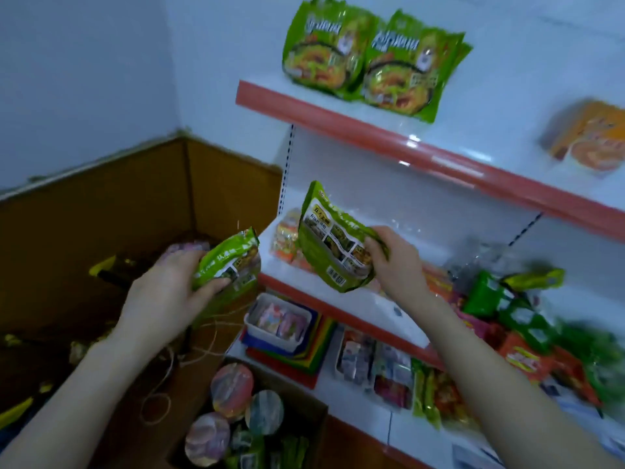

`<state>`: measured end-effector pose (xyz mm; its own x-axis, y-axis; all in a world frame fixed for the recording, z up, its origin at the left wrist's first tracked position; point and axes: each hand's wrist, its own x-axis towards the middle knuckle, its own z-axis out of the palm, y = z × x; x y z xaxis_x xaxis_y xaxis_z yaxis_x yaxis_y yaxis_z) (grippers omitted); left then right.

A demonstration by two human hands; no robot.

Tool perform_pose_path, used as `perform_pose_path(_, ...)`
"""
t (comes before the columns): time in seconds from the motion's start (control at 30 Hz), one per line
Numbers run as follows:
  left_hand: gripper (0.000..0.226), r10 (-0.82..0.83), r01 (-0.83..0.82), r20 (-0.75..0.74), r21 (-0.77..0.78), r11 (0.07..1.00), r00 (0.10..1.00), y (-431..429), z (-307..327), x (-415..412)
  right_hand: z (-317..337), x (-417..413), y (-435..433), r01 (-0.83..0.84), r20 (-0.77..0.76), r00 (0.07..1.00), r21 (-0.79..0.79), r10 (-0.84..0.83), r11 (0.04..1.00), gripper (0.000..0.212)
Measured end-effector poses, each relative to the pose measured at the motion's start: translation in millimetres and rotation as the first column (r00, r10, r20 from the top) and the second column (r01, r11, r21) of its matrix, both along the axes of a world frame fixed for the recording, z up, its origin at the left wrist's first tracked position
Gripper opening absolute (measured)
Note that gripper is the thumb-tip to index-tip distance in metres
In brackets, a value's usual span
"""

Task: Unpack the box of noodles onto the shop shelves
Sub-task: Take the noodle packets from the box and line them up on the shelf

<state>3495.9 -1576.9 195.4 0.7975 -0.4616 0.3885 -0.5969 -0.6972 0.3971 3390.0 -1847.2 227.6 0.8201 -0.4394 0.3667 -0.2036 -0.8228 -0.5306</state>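
The grip of the right hand (pixel 395 262) is closed on the right edge of a green noodle packet (pixel 333 238), fingers curled over the seam. From this grip the packet extends to the left and upward; its long axis stands nearly upright, a little tilted, with the printed back side toward the camera. The grip of the left hand (pixel 165 292) is closed around a second green packet (pixel 226 262), which lies more flat, with its long axis pointing up and to the right.

The right hand is the nearer one to the shelves. It hovers in front of the middle shelf (pixel 433 242), and the row of same green packets (pixel 399 72) stands on the upper shelf (pixel 372 133), above it and slightly right. I judge the coming move is a lift toward this row. The right forearm rises from the lower right, wrist bent inward. The box (pixel 316 414) with cup noodles (pixel 233 387) is below, between the arms
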Motion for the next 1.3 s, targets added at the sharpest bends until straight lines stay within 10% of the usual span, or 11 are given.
perform_pose_path(0.47,0.077,-0.079,0.176,0.309,-0.301,0.937,0.948,-56.0,191.9,50.1,185.0,6.3,-59.2,0.112,0.302,0.953,-0.361,0.002,0.926,0.040)
perform_pose_path(1.3,0.042,0.117,0.057,0.303,-0.509,0.859,0.946,-194.7,254.9,98.6,238.7,80.9,-224.7,0.042,0.381,0.924,-0.162,0.023,0.986,0.019)
